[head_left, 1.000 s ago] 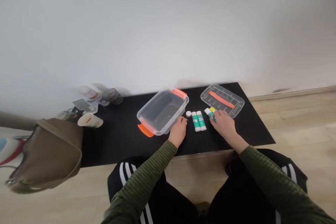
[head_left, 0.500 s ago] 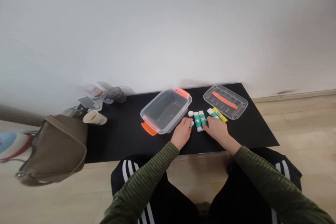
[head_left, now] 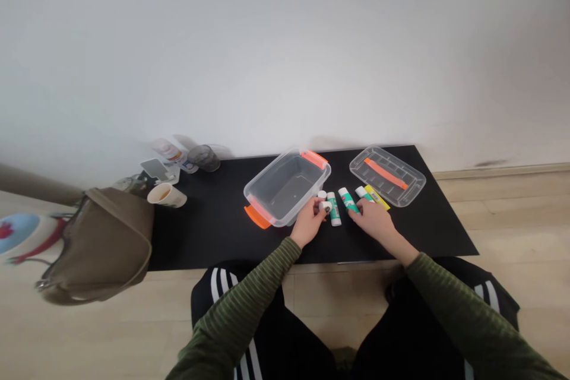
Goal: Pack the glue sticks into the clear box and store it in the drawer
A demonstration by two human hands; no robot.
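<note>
left hand (head_left: 309, 222), cap (head_left: 325, 206), right hand (head_left: 373, 219), glue stick (head_left: 348, 199)

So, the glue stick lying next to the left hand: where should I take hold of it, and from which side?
Pinch the glue stick at mid-barrel from above, fingers on both long sides: it lies flat on the black mat, with its round body open on top.

Plain white wall (head_left: 285, 53) across the upper view, pale wood-plank floor (head_left: 516, 249) below, narrow skirting board (head_left: 503, 170) between them; low black counter (head_left: 200, 249) against the wall. Soft, even light, seemingly daylight.
</note>
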